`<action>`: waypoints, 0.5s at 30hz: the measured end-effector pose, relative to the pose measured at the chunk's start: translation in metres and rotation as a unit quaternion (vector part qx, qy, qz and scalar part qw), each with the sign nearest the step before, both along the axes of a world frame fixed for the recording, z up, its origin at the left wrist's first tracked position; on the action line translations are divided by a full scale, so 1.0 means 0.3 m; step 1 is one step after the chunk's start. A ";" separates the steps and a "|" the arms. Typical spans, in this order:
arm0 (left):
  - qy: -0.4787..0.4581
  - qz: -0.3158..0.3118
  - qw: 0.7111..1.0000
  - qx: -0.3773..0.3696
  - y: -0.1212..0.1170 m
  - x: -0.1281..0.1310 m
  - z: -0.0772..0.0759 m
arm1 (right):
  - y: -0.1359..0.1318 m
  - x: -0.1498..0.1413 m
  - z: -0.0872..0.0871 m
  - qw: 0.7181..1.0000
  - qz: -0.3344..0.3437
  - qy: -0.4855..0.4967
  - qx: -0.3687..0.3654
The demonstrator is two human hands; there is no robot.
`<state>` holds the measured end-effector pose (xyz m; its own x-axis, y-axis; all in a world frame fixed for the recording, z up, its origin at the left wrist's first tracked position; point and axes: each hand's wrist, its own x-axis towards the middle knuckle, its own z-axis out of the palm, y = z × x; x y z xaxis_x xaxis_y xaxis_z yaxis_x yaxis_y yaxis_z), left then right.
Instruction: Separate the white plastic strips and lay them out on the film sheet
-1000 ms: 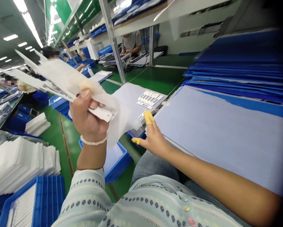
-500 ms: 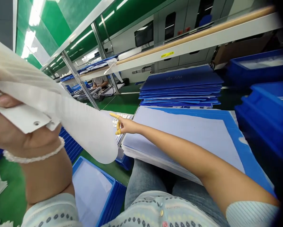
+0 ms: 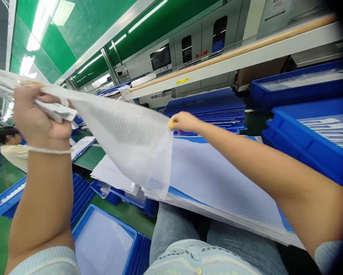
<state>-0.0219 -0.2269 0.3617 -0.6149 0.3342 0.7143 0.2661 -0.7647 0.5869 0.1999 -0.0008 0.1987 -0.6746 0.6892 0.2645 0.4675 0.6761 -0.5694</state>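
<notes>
Translucent white sheet (image 3: pixel 131 137) stretches between the two hands and droops below them. The left hand (image 3: pixel 44 114) is closed in a fist around one end, along with stiff white pieces (image 3: pixel 58 110) that poke out toward the right hand. The right hand (image 3: pixel 183 123) is nearly closed, its yellow-covered fingertips (image 3: pixel 172 124) pinching the sheet's other edge, so the sheet lies to its left. Below the right hand spreads a broad pale stack (image 3: pixel 217 179); to its right sit blue trays (image 3: pixel 311 133), and just beyond it, dark-blue sheets (image 3: pixel 208 105) in a pile.
</notes>
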 end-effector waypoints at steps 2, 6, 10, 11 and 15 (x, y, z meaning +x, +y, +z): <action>-0.097 -0.015 0.995 -0.002 0.094 0.045 -0.015 | 0.059 0.128 0.056 0.985 -0.124 0.110 0.046; -0.078 -0.119 0.987 0.074 0.171 0.100 -0.136 | 0.004 0.413 0.063 0.871 -0.199 0.435 0.116; -0.081 -0.105 0.986 0.100 0.172 0.143 -0.372 | -0.186 0.631 -0.134 0.780 -0.204 0.570 0.157; -0.095 -0.098 0.987 0.079 0.179 0.153 -0.437 | -0.227 0.671 -0.204 0.773 -0.223 0.570 0.166; -0.137 -0.144 0.976 -0.091 0.252 0.175 -0.679 | -0.333 0.781 -0.456 0.854 -0.317 0.404 0.081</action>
<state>0.0306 -0.1514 0.1581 -0.6363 0.6266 0.4500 -0.1295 -0.6618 0.7384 0.4343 -0.1007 0.0620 0.2702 0.7578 0.5940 0.2675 0.5335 -0.8024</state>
